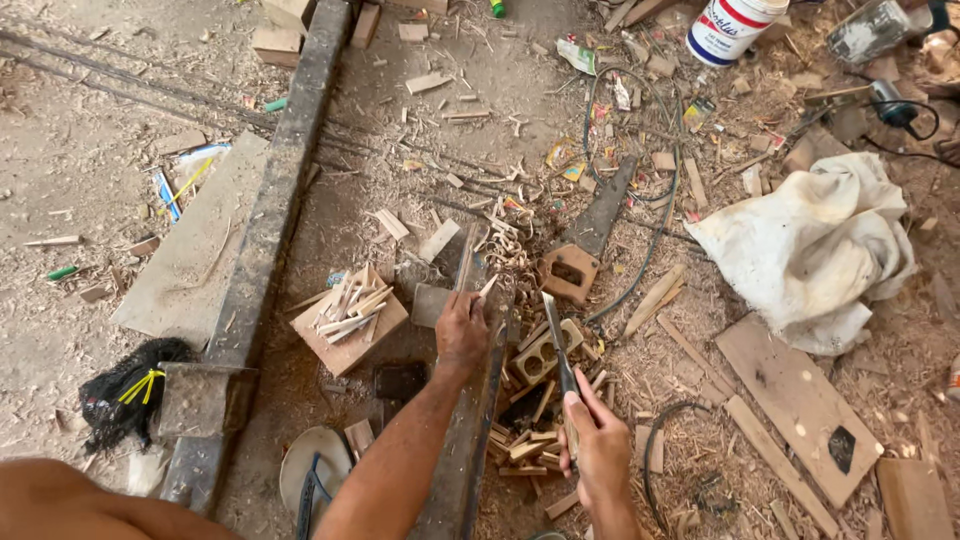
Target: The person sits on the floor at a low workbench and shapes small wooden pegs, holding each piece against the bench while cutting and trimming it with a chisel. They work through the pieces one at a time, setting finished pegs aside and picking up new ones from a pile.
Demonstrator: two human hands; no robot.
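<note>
My left hand pinches a thin wooden stick and holds it upright on a dark metal beam that runs toward me. My right hand grips the handle of a knife; its blade points away from me, just right of the stick. A small board to the left of my left hand carries a pile of cut wooden sticks. Wood offcuts and shavings lie around the beam below the knife.
A long metal rail runs up the left side. A hand saw lies ahead, with a white cloth, a white tub, planks and cables to the right. A sandal and a black bundle sit at the lower left.
</note>
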